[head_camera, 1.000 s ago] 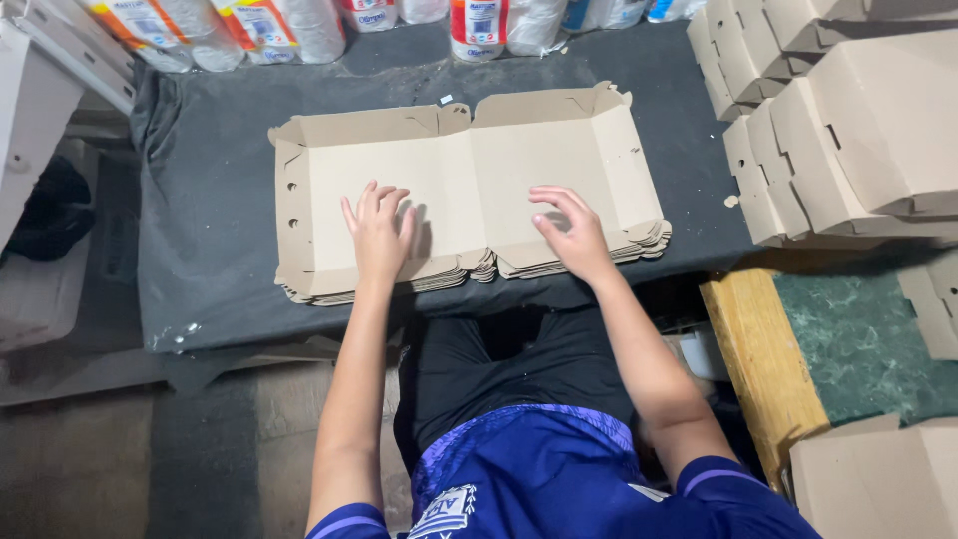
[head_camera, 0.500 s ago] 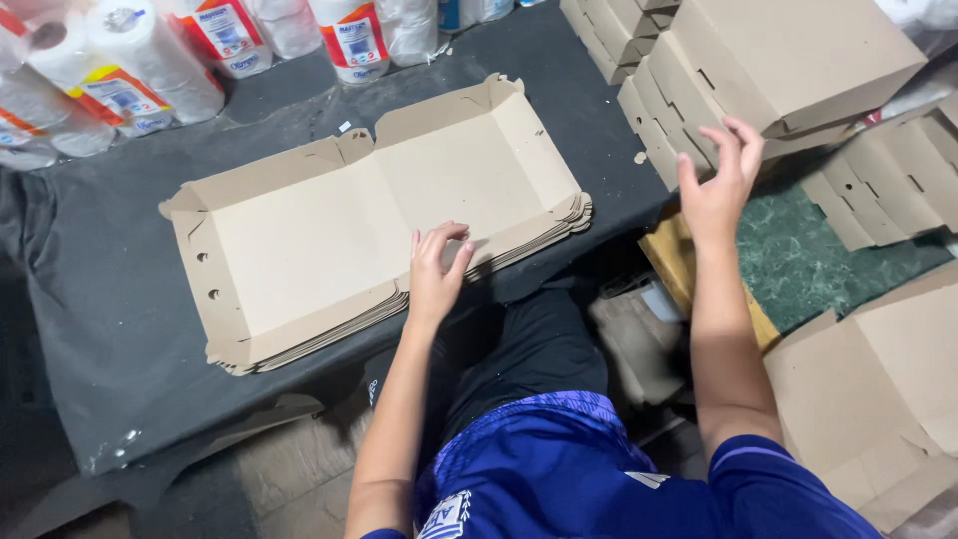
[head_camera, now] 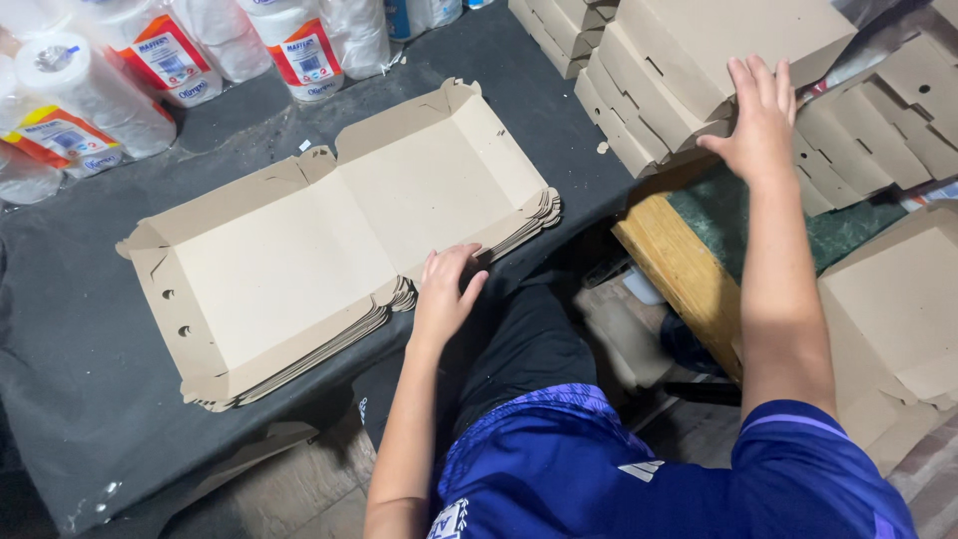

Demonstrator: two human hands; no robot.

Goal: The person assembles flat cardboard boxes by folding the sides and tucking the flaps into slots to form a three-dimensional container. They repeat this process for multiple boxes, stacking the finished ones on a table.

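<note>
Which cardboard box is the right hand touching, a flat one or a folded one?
A folded one: the right hand rests on the top folded box of the stack beside the table. The flat unfolded boxes lie under the left hand.

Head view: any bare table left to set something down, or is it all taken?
Bare dark table shows left of the flat cardboard stack, and a strip between it and the wrapped paper rolls. Crowded on the right: folded boxes under the right hand. The left hand rests on the stack's near edge.
</note>
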